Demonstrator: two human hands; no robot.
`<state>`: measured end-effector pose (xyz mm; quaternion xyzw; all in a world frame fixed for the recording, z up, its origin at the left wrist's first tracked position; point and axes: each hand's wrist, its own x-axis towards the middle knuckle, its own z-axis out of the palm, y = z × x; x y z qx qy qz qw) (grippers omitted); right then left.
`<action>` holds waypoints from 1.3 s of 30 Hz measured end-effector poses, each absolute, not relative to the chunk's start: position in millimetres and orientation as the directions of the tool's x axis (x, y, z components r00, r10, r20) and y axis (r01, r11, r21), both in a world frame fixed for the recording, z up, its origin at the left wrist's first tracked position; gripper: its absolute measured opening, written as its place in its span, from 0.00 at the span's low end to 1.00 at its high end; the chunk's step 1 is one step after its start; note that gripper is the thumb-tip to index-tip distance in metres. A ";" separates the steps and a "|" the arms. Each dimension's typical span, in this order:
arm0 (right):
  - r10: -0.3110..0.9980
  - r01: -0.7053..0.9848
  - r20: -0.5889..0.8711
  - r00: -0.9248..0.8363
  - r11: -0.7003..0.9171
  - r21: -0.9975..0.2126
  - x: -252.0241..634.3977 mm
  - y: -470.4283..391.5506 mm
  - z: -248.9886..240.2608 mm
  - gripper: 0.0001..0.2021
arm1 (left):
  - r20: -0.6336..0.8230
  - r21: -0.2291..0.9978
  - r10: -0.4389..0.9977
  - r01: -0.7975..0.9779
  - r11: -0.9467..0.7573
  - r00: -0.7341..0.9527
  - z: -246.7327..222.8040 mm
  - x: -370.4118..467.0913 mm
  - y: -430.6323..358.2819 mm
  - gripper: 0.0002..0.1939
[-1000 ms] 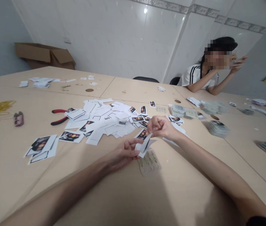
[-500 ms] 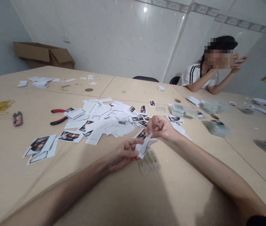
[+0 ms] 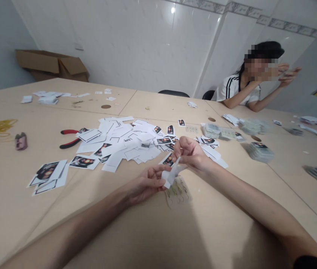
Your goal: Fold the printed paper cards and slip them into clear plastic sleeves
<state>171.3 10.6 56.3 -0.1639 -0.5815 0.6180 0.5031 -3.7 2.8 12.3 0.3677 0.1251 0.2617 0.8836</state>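
1. paper slip is held between both hands, looks lifted off the table, over the far-left part of a clear case and partly hiding it.
2. left hand: thumb and fingers pinching the slip's near-left end, thumb on top.
3. right hand: thumb and forefinger pinched together on a raised edge of the slip; other fingers curled in.
4. step in hand, my read: parting or bending up a thin layer of the slip. can't tell which, detail too small.
5. to do it well: left pinch firm and flat so the slip doesn't twist; right should draw the edge back slowly and low, not yank straight up. even pull, else a thin sheet may crease or tear.
6. fingertips best near the edges, off the middle of the slip.
7. mind the clear case just below: yellowish pieces with hook-like ends inside, so knuckles better clear of it.
8. printed card lies just beyond the slip, near the right fingertips; easy to brush by accident.
9. paper pile beyond the hands, red-handled pliers at its left side, well apart from both hands.
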 end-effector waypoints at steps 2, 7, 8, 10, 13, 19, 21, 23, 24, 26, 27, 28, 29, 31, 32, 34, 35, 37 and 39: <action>0.839 -0.459 0.362 -0.408 0.154 -0.875 169.3 9.5 58.1 0.20 | -0.050 0.727 0.554 -0.350 0.590 0.831 12.7 -3.7 1.6 0.19; 0.911 -0.485 0.326 -0.251 0.173 -0.857 169.9 13.5 67.3 0.21 | -0.050 0.786 0.524 -0.290 0.546 0.850 11.7 -1.8 -2.8 0.17; 0.924 -0.483 0.306 -0.229 0.165 -0.860 170.8 14.9 68.9 0.21 | -0.051 0.805 0.543 -0.287 0.519 0.838 11.2 -1.0 -3.3 0.17; 0.943 -0.480 0.268 -0.195 0.146 -0.865 173.4 17.9 70.8 0.20 | -0.056 0.855 0.617 -0.282 0.436 0.785 10.4 0.6 -3.2 0.17; 0.954 -0.467 0.253 -0.163 0.151 -0.871 180.1 22.7 70.9 0.17 | -0.031 0.954 0.789 -0.217 0.207 0.614 11.4 0.1 1.3 0.17; 0.944 -0.413 0.302 -0.135 0.224 -0.883 190.4 29.2 66.9 0.15 | 0.203 0.971 0.977 0.115 -0.210 0.067 14.9 -18.4 30.9 0.19; 0.947 -0.371 0.295 -0.126 0.231 -0.899 189.8 30.0 65.0 0.15 | 0.216 0.967 0.976 0.144 -0.210 -0.033 13.2 -24.9 41.3 0.24; 0.947 -0.320 0.299 -0.117 0.249 -0.914 188.7 30.7 63.1 0.15 | 0.239 0.956 0.967 0.197 -0.218 -0.086 11.4 -29.3 47.8 0.28; 0.945 -0.290 0.307 -0.111 0.265 -0.920 188.3 30.9 62.5 0.15 | 0.266 0.939 0.957 0.255 -0.231 -0.112 10.9 -30.6 49.2 0.30; 0.938 -0.218 0.332 -0.099 0.305 -0.927 187.9 30.9 62.2 0.16 | 0.360 0.871 0.919 0.412 -0.269 -0.161 11.7 -31.7 48.6 0.32; 0.935 -0.178 0.344 -0.091 0.325 -0.929 187.9 30.4 62.7 0.15 | 0.421 0.823 0.889 0.488 -0.290 -0.182 12.9 -31.5 46.6 0.33; 0.931 -0.132 0.355 -0.083 0.343 -0.930 187.8 29.6 63.6 0.15 | 0.484 0.773 0.855 0.550 -0.317 -0.188 14.5 -30.8 43.7 0.34; 0.928 -0.081 0.364 -0.079 0.358 -0.930 187.7 28.4 64.7 0.14 | 0.546 0.725 0.819 0.588 -0.359 -0.173 16.1 -29.7 40.0 0.34; 0.917 0.020 0.384 -0.103 0.388 -0.921 186.6 25.0 66.8 0.11 | 0.655 0.640 0.752 0.589 -0.494 -0.081 19.0 -26.7 30.7 0.29; 0.908 0.061 0.398 -0.134 0.408 -0.911 185.7 23.0 67.5 0.10 | 0.687 0.616 0.727 0.537 -0.576 -0.008 20.0 -24.8 25.5 0.26; 0.876 0.126 0.427 -0.226 0.460 -0.879 183.1 18.3 67.8 0.13 | 0.686 0.626 0.701 0.333 -0.705 0.194 21.4 -20.7 14.8 0.21; 0.854 0.152 0.440 -0.277 0.491 -0.858 181.4 15.7 67.5 0.15 | 0.659 0.651 0.692 0.235 -0.721 0.295 22.1 -18.5 9.8 0.21; 0.809 0.209 0.456 -0.372 0.551 -0.808 177.8 10.4 66.6 0.21 | 0.600 0.703 0.677 0.124 -0.700 0.426 24.1 -13.8 1.0 0.17; 0.764 0.264 0.461 -0.451 0.608 -0.749 174.6 5.4 65.9 0.24 | 0.556 0.755 0.696 0.073 -0.652 0.455 26.1 -9.2 -4.9 0.08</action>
